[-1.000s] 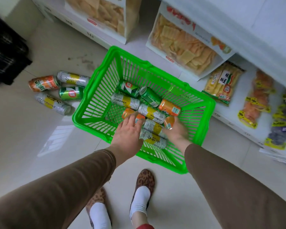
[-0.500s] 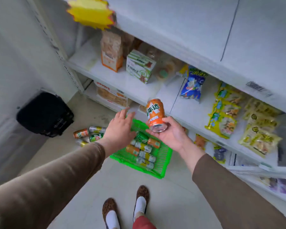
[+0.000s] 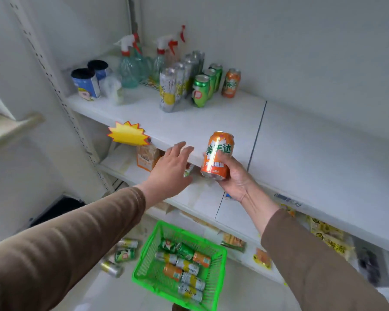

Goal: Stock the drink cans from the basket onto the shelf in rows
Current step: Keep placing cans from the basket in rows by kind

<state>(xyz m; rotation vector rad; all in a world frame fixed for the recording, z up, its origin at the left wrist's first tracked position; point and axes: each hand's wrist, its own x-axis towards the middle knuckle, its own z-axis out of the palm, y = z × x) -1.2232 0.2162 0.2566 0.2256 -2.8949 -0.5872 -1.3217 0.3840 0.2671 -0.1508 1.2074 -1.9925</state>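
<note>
Right hand (image 3: 235, 176): grips an orange can (image 3: 217, 154) upright, centre frame, before the shelf (image 3: 211, 122) edge
Left hand (image 3: 170, 170): fingers spread, holding nothing, just left of the can
Shelf rows: silver, green and orange cans (image 3: 197, 80) standing, upper centre
Basket (image 3: 213, 286): green, on the floor at bottom centre, cans lying inside

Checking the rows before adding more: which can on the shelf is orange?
The orange can at the right end, standing alone beside the green cans; the silver cans are left of those.
</note>
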